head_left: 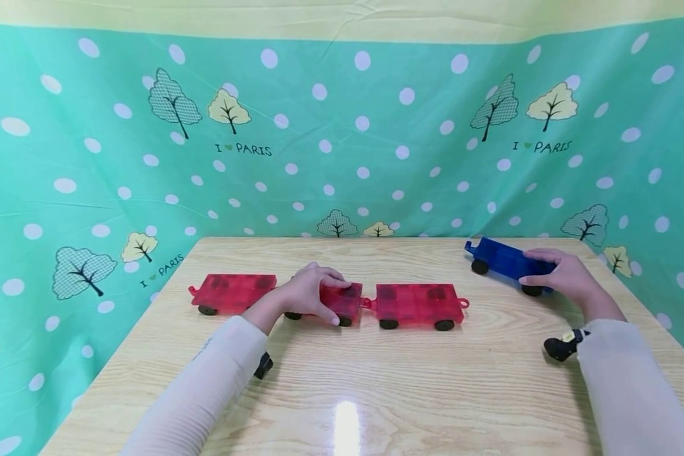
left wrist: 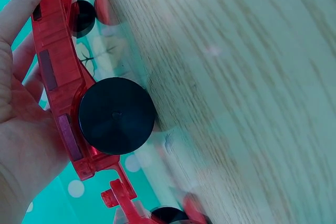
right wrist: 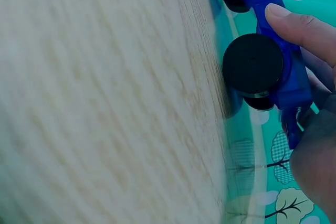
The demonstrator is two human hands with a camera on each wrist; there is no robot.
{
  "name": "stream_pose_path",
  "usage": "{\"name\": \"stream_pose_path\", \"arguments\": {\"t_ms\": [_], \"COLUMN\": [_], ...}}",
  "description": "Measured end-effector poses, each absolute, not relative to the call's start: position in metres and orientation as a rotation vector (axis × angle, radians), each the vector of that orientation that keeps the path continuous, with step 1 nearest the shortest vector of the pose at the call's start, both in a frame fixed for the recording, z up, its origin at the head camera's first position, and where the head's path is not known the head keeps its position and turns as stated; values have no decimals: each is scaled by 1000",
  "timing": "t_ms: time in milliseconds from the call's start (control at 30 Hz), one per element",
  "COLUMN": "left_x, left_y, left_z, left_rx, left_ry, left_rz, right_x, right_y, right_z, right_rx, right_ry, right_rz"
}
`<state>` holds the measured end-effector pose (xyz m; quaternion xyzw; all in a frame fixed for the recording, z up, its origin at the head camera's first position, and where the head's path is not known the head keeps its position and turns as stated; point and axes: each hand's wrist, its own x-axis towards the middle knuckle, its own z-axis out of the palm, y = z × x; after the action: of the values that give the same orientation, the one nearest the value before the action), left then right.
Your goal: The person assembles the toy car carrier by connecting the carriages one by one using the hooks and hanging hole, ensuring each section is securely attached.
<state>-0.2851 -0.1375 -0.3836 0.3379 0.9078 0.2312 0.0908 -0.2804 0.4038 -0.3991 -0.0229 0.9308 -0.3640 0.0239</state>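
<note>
Three translucent red toy train cars with black wheels stand in a row across the table. My left hand (head_left: pixel 310 288) grips the middle red car (head_left: pixel 351 299) from above, thumb along its near side. In the left wrist view, the side of that car (left wrist: pixel 59 66) lies against my fingers. At its right end, its coupling meets that of the right red car (head_left: pixel 418 305). The left red car (head_left: pixel 235 291) is partly hidden behind my left wrist. Toward the far right, my right hand (head_left: pixel 567 278) holds a blue toy train car (head_left: pixel 498 258) by its right end, thumb on the near side.
The wooden table (head_left: pixel 433 386) reaches back to a green dotted cloth (head_left: pixel 342 164) printed with trees. A black wrist device (head_left: pixel 561 348) hangs by my right sleeve, and another (head_left: pixel 264 365) by the left. Bright light reflects off the near tabletop.
</note>
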Motion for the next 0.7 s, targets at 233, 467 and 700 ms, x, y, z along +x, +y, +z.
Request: {"name": "stream_pose_path", "arguments": {"t_ms": [233,467,700], "left_x": [-285,-284,-283], "left_y": [-137,-138,-138], "left_z": [-384,-384,-383], "left_rx": [978,976,982], "left_ry": [2697,2702,2699], "left_rz": [681,677,691], "right_x": [-271,-266,-258], "right_y": [401,400,399], "right_z": [-399,-396,-390], "right_rx": [-103,-132,-198], "right_ry": [2893,2893,2886], "right_rz": [-1140,-1135,-1137]}}
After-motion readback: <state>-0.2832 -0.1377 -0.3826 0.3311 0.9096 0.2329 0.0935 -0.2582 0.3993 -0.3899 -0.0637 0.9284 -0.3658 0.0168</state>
